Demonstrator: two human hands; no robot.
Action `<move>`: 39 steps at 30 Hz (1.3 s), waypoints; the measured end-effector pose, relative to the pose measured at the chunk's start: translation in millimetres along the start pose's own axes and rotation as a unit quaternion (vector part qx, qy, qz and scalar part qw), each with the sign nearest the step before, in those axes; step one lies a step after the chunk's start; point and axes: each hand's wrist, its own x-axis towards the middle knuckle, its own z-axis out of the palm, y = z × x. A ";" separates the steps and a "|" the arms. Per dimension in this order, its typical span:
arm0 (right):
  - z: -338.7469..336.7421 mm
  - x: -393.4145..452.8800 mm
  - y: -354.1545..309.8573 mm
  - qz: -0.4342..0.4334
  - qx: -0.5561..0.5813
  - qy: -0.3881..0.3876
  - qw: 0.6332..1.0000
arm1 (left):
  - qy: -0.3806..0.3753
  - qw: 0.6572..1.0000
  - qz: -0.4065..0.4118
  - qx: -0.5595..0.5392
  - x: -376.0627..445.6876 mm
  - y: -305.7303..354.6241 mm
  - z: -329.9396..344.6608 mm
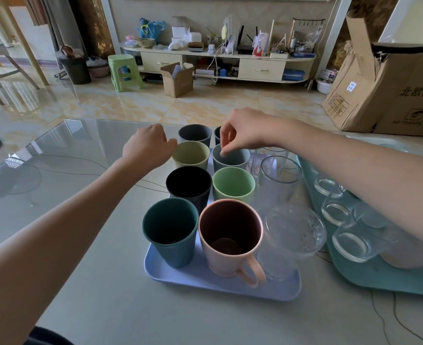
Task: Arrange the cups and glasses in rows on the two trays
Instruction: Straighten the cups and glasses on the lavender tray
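At the far left of the pale lavender plastic tray (220,286), the left hand (148,148) is curled against the outer wall of the olive-green ribbed plastic cup (191,154), fingers touching its rim and side; whether the thumb wraps round it is hidden behind the knuckles. Nearer in that same left column stand the black ribbed cup (188,184) and the teal ribbed cup (170,231), all upright and close together. To do this step well, that hand should nudge the olive cup only sideways, level with the dark grey cup (195,134) behind it, and not tip it into its neighbours. In the middle column the right hand (242,131) hangs over the blue-grey ribbed cup (230,159), thumb and forefinger pinching its far rim; a light straight lift or slide looks wiser than a pull by one edge, since the cup could tilt against the light green cup (233,186) just in front. The pink handled mug (231,236) closes that column at the near edge. Right of these stand clear drinking glasses (278,181), one column on the lavender tray, easily knocked by the right forearm above. Farthest right, the teal plastic tray (379,275) holds more clear glasses lying close, partly hidden under the arm.
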 end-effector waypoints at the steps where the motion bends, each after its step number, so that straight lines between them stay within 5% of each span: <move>1: -0.1 -5.6 -3.9 -0.028 0.029 -0.038 0.998 | -0.012 1.000 -0.003 0.016 -2.3 -0.5 -5.5; 8: 23.4 -12.1 -11.7 -0.079 -0.025 -0.061 0.995 | -0.275 0.960 -0.040 0.029 -37.1 5.9 -18.4; 39: 34.7 -14.3 -22.4 -0.030 0.006 0.006 1.000 | -0.229 0.970 -0.064 -0.051 -50.8 -1.5 -14.1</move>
